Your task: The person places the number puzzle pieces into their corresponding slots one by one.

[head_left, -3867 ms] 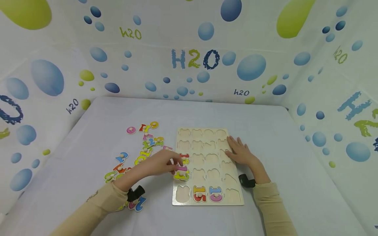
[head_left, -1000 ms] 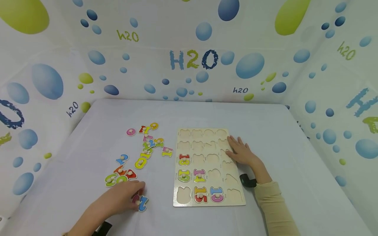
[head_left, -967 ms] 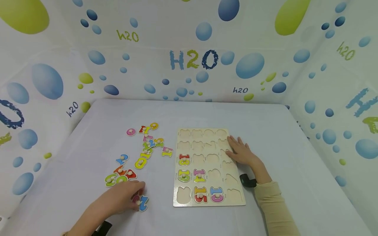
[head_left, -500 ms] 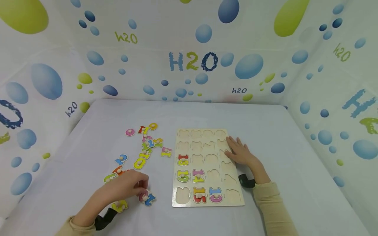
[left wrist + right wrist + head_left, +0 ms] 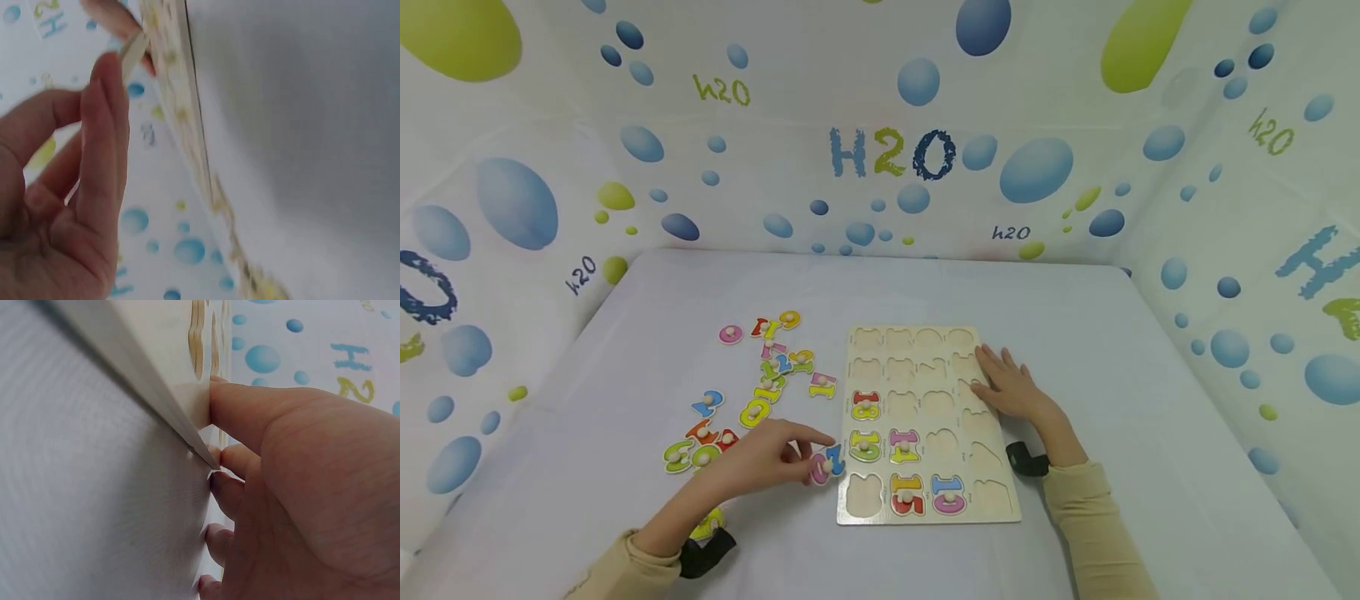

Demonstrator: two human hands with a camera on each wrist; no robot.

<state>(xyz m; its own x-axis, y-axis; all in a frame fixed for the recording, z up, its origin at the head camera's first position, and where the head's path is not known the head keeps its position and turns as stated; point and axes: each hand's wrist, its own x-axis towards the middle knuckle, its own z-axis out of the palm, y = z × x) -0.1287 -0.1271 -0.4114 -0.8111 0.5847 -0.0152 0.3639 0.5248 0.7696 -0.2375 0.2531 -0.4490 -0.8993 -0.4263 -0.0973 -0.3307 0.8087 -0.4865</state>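
Observation:
My left hand [image 5: 763, 457] pinches a wooden number puzzle piece [image 5: 831, 462], a blue 2 joined to a pink 0. It is tilted beside the lower left edge of the wooden puzzle board [image 5: 1011, 510]. In the left wrist view the piece [image 5: 133, 56] shows edge-on at the fingertips. My right hand [image 5: 1013, 392] rests with straight fingers on the board's right edge; in the right wrist view its thumb [image 5: 100, 150] is not shown, but the board's rim [image 5: 165, 400] runs under the fingers. Several two-digit pieces, such as the red-and-yellow 18 [image 5: 866, 406], sit in the board's recesses.
Loose number pieces are scattered left of the board, including a yellow zero [image 5: 755, 412], a pink zero [image 5: 731, 334] and a blue piece [image 5: 707, 404]. A yellow piece [image 5: 707, 523] lies partly under my left wrist. Patterned cloth [image 5: 880, 200] stands behind the white table [image 5: 1075, 317].
The pink-and-yellow piece my left hand held earlier now sits in the board. That hand went to the loose pieces, took the blue-and-pink one and carried it right. The right hand stayed put.

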